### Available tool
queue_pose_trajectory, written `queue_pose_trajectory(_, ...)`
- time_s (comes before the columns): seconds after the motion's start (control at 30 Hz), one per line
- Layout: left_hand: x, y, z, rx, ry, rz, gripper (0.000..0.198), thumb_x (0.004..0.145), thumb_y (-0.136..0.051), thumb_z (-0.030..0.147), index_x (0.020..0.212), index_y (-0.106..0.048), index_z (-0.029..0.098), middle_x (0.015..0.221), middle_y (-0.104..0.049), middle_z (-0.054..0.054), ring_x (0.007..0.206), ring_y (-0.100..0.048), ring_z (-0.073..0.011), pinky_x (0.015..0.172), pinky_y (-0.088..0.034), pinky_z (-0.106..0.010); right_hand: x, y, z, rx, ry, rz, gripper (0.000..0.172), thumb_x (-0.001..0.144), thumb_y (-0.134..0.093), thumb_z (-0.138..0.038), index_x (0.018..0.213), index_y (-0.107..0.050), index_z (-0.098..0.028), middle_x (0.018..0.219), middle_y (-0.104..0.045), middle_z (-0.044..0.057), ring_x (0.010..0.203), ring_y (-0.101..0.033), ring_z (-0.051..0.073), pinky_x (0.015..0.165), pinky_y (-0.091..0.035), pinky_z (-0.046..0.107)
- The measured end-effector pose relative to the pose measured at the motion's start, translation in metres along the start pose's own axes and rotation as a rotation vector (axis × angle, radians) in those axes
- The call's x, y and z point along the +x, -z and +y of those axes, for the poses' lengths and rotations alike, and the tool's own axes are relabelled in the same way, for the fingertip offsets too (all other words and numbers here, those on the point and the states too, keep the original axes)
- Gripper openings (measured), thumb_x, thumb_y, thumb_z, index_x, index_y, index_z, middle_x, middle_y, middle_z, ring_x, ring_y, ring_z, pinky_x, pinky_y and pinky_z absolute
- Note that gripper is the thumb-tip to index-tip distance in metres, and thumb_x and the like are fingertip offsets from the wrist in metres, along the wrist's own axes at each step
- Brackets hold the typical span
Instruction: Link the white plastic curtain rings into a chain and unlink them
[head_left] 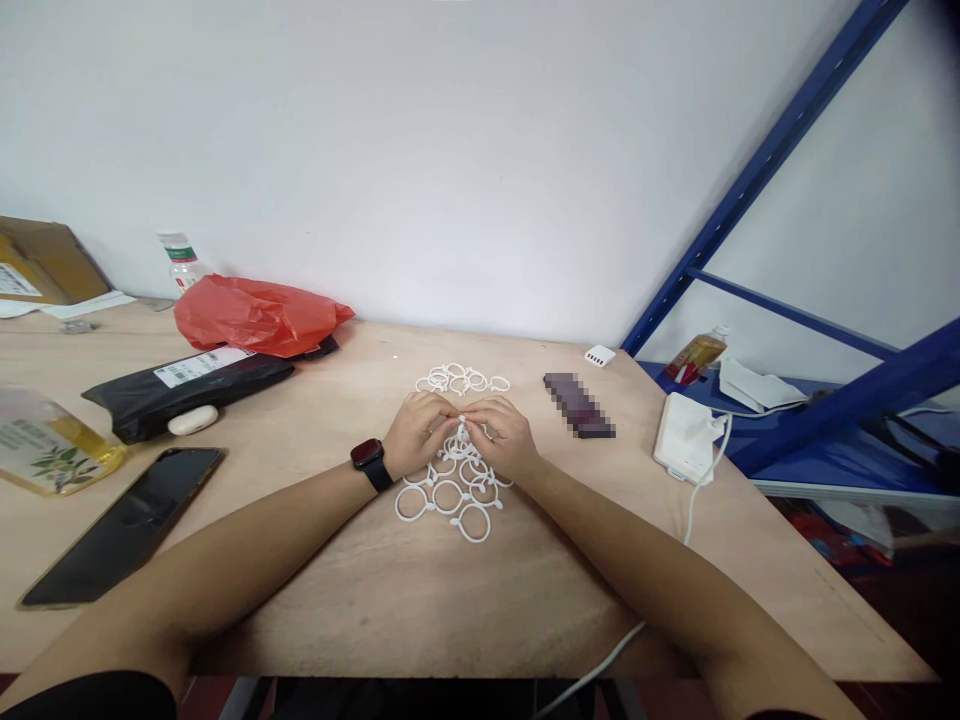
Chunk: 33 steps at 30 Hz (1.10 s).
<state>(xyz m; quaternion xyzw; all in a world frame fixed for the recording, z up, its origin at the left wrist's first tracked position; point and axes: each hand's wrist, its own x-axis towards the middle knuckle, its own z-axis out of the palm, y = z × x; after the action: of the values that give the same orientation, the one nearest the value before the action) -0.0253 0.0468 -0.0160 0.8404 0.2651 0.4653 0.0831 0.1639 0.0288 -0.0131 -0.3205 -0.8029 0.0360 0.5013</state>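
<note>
Head view shows two bare hands brought close together above a pale wooden tabletop [360,610]. A small white plastic piece [463,431] is pinched between the thumb and fingers of the left hand [421,433] and, from the other side, of the right hand [508,437]. The piece is partly covered by the fingertips, so its full shape cannot be told. Beneath and just nearer than the hands, a loose cluster of white plastic rings with small tabs [466,497] is spread, several overlapping. Beyond the hands, a smaller group of similar white rings [458,384] is laid. A black square-faced wristwatch [367,453] is worn on the left wrist. To the right, a dark purple, pixelated oblong object [579,406] is placed. On the left, a black flat smartphone [124,525] is seen, with a crumpled red plastic bag [255,312] resting partly on a black plastic parcel [195,388].
</note>
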Motion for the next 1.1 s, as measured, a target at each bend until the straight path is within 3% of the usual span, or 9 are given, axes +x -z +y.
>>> queue_pose_trajectory(0.23, -0.001, -0.001, -0.001, 0.004, -0.001, 0.015, 0.012, 0.095, -0.052, 0.028, 0.091, -0.059, 0.02, 0.087, -0.067, -0.005, 0.085, -0.059, -0.0187, 0.081, -0.045, -0.037, 0.0, -0.006, -0.005, -0.003, -0.026, 0.057, 0.012, 0.086, -0.059, -0.017, 0.083, -0.069, -0.023, 0.089, -0.074, 0.005, 0.087, -0.068, 0.019, 0.081, -0.054, 0.038)
queue_pose_trajectory(0.47, -0.001, -0.001, -0.001, 0.01, -0.017, 0.007, 0.01, 0.094, -0.053, 0.026, 0.09, -0.059, 0.019, 0.086, -0.067, -0.005, 0.084, -0.059, -0.0183, 0.081, -0.044, -0.036, 0.0, -0.005, -0.003, -0.004, -0.034, 0.024, 0.011, 0.086, -0.06, -0.019, 0.082, -0.07, -0.024, 0.089, -0.075, 0.004, 0.087, -0.069, 0.019, 0.083, -0.053, 0.038)
queue_pose_trajectory(0.6, -0.001, -0.001, 0.0, 0.024, -0.036, 0.005, 0.01, 0.094, -0.053, 0.027, 0.091, -0.059, 0.019, 0.086, -0.067, -0.004, 0.084, -0.059, -0.0181, 0.081, -0.043, -0.036, 0.001, 0.004, 0.015, 0.041, -0.07, 0.001, 0.013, 0.09, -0.058, -0.025, 0.093, -0.071, -0.024, 0.096, -0.074, 0.005, 0.094, -0.068, 0.02, 0.089, -0.052, 0.037)
queue_pose_trajectory(0.7, 0.0, 0.0, -0.001, 0.042, -0.031, -0.029, 0.013, 0.095, -0.051, 0.028, 0.091, -0.06, 0.019, 0.087, -0.067, -0.005, 0.085, -0.059, -0.0183, 0.082, -0.043, -0.036, 0.0, 0.013, 0.044, -0.124, -0.24, 0.011, 0.026, 0.094, -0.049, -0.026, 0.11, -0.068, -0.021, 0.107, -0.072, 0.008, 0.102, -0.065, 0.021, 0.093, -0.05, 0.038)
queue_pose_trajectory(0.87, 0.0, -0.001, -0.001, 0.065, -0.028, -0.12, 0.02, 0.097, -0.045, 0.029, 0.097, -0.063, 0.019, 0.093, -0.067, -0.007, 0.092, -0.06, -0.0196, 0.085, -0.043, -0.038, -0.003, 0.03, 0.086, -0.479, -0.426, -0.323, 0.052, 0.091, -0.043, -0.018, 0.142, -0.044, -0.009, 0.142, -0.051, 0.016, 0.129, -0.049, 0.028, 0.109, -0.037, 0.042)
queue_pose_trajectory(1.0, 0.0, -0.002, -0.001, 0.059, -0.031, -0.123, 0.021, 0.097, -0.045, 0.029, 0.1, -0.063, 0.02, 0.095, -0.068, -0.007, 0.092, -0.06, -0.0196, 0.085, -0.043, -0.038, -0.003, 0.035, 0.092, -0.563, -0.396, -0.539, 0.055, 0.093, -0.042, -0.019, 0.147, -0.036, -0.01, 0.145, -0.048, 0.016, 0.126, -0.051, 0.029, 0.107, -0.037, 0.041)
queue_pose_trajectory(1.1, 0.0, -0.002, -0.002, 0.054, -0.02, -0.106, 0.019, 0.096, -0.047, 0.028, 0.1, -0.063, 0.019, 0.095, -0.067, -0.006, 0.092, -0.06, -0.0192, 0.085, -0.043, -0.038, -0.003, 0.033, 0.088, -0.573, -0.36, -0.57, 0.048, 0.094, -0.043, -0.021, 0.142, -0.044, -0.015, 0.137, -0.056, 0.013, 0.12, -0.055, 0.026, 0.104, -0.038, 0.037)
